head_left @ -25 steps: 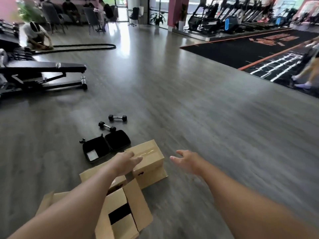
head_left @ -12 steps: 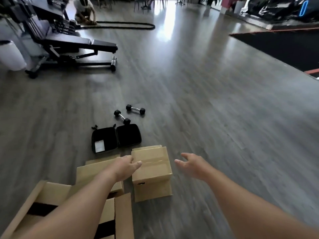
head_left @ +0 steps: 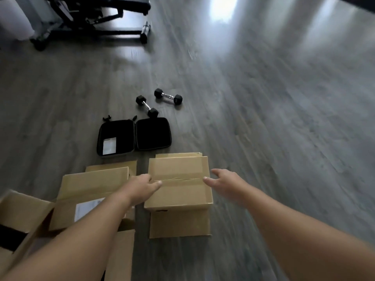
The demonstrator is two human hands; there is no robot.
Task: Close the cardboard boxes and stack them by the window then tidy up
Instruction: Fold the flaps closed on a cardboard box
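A gym floor (head_left: pixel 284 138) is being viewed from head height, w/ two bare arms being stretched toward a taped cardboard box (head_left: pixel 178 181). The left hand (head_left: pixel 142 185) is being laid on the box's left top edge, fingers relaxed and gripping nothing; the right hand (head_left: pixel 225 179) is being held wide open just beside its right edge, thumb at the tape seam. This box is being judged as already closed and is sitting on a flattened cardboard piece (head_left: pixel 179 224). To its left, a second box (head_left: pixel 91 195) w/ a white label is lying w/ flaps not fully down, and at bottom left a third, open box (head_left: pixel 22 216) is being cut off by the frame, approx. three boxes in all, though the overlap is making the count unsure. No window is being shown, so stacking and tidying are being judged as still ahead. Also counted: two dumbbells (head_left: pixel 168 96), one open black case (head_left: pixel 134 136), one bench frame (head_left: pixel 97 19).
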